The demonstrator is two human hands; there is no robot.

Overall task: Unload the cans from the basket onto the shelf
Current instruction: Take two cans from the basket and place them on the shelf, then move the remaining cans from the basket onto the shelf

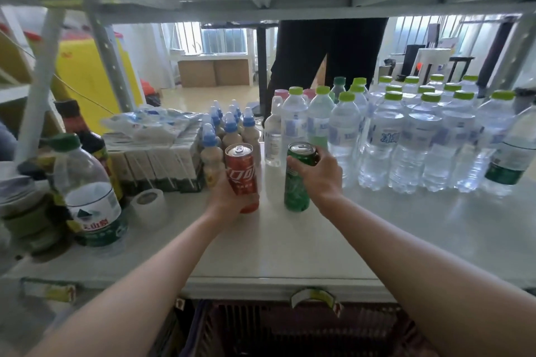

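Observation:
My left hand (224, 197) grips a tall red cola can (242, 175) from below and behind, holding it upright near the middle of the white shelf (290, 246). My right hand (317, 175) wraps the upper part of a green soda can (297, 182), whose base rests on or just above the shelf. The two cans stand side by side, a hand's width apart. Below the shelf's front edge, a dark plastic basket (290, 327) shows its slatted wall; its contents are hidden.
Several clear water bottles with green caps (406, 136) fill the right of the shelf. Small blue-capped milky bottles (232, 127) and carton packs (162, 162) stand left of the cans. A large water jug (90, 194) and a tape roll (149, 203) sit at front left. A person in dark trousers (319, 58) stands behind the shelf.

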